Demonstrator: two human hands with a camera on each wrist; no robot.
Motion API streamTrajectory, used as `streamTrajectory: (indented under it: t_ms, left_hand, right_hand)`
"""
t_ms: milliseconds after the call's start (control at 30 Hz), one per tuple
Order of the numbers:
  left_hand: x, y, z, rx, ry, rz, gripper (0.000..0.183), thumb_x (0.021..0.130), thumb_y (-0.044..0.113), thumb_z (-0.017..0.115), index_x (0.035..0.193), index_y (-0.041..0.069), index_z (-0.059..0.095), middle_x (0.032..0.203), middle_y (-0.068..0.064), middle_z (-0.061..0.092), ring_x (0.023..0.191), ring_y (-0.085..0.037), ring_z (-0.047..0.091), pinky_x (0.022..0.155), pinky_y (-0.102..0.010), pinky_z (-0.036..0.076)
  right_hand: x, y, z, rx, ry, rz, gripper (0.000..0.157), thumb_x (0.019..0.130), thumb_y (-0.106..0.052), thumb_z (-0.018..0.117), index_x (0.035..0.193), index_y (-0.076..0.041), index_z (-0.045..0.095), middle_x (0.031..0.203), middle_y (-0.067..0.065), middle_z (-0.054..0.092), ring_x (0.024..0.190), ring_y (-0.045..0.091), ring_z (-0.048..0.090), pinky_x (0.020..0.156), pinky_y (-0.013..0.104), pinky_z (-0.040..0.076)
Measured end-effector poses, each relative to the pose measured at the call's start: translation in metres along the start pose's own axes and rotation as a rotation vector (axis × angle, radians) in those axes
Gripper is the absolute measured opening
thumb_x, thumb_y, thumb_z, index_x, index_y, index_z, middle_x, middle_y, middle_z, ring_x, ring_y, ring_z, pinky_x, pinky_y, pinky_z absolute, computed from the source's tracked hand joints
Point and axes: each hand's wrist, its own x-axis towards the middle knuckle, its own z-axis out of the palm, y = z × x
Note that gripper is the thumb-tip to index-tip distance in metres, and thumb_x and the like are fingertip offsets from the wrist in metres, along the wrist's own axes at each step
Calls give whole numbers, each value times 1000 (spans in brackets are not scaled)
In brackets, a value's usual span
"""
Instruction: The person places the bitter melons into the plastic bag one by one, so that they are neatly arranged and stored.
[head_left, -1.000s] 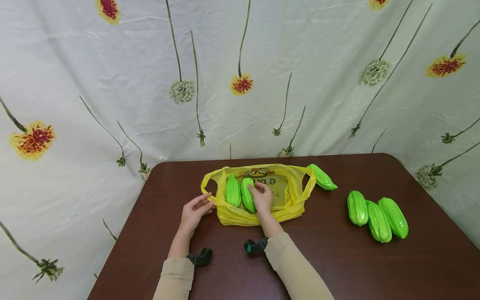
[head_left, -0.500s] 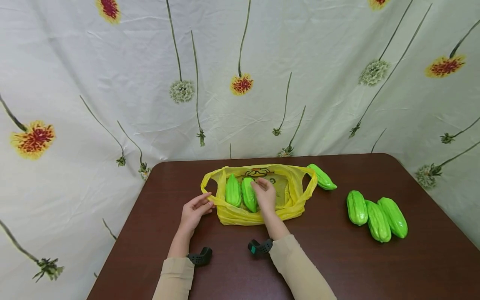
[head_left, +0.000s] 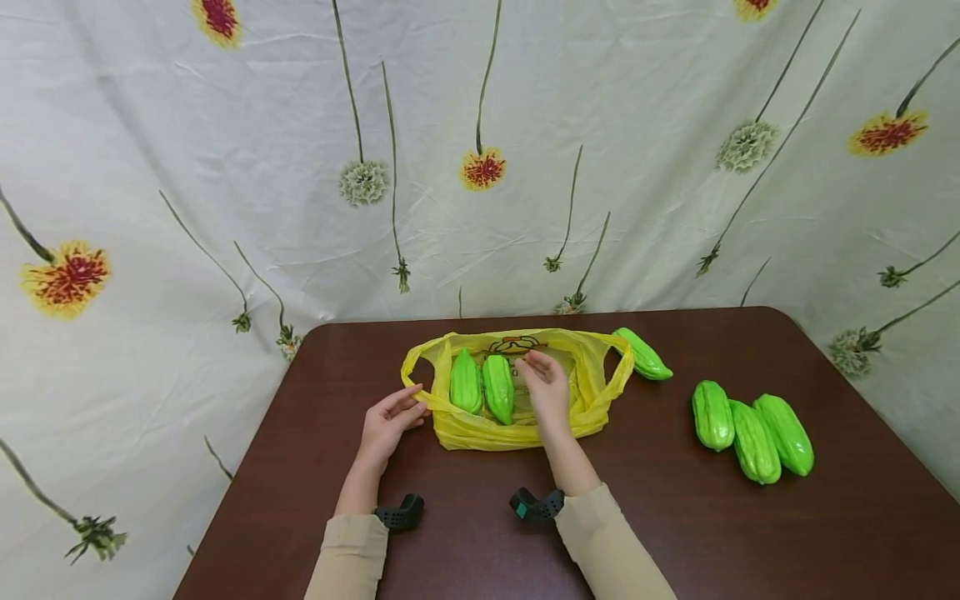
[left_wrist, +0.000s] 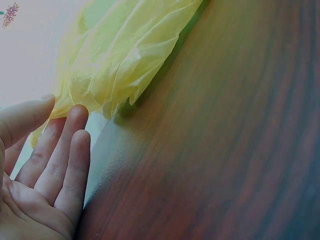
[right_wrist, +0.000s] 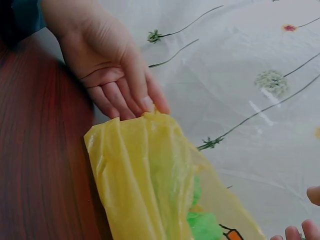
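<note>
A yellow plastic bag point(head_left: 480, 437) lies with its mouth spread on the table. Inside, side by side, are two ridged green gourds, the left gourd point(head_left: 467, 382) and the right gourd point(head_left: 498, 388). My left hand point(head_left: 390, 425) pinches the bag's left handle between thumb and fingers, as the left wrist view confirms at the bag's gathered plastic point(left_wrist: 100, 75). Over the bag's mouth, just right of the gourds, my right hand point(head_left: 549, 392) holds nothing, its fingers loosely bent. Only its fingertips point(right_wrist: 311, 230) show at the corner of the right wrist view.
One more green gourd point(head_left: 643, 354) lies behind the bag's right handle. Farther right, a cluster of three gourds point(head_left: 757, 442) rests on the dark brown table point(head_left: 450, 550). A flowered white cloth point(head_left: 420, 242) hangs along the table's far edge.
My right hand has let go of the right-hand gourd in the bag and drawn away to the right. The left hand has stayed at the handle.
</note>
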Motion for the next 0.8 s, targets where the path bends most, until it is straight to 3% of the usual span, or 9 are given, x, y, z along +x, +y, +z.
streamTrajectory:
  t_ms: [367, 800]
  left_hand:
    - [0, 0, -1, 4, -11, 20, 43, 86, 8, 68, 125, -3, 57, 94, -14, 65, 81, -17, 68, 75, -29, 55]
    - [0, -1, -1, 7, -19, 24, 41, 86, 8, 68, 125, -1, 58, 93, -10, 65, 81, -15, 68, 75, -29, 55]
  right_hand:
    - [-4, -27, -21, 32, -30, -34, 44, 90, -16, 64, 127, 4, 49, 124, 16, 53, 114, 26, 49, 100, 39, 39]
    - [-7, -66, -53, 108, 22, -104, 40, 93, -8, 58, 129, 4, 47, 125, 13, 51, 113, 16, 50, 99, 28, 41]
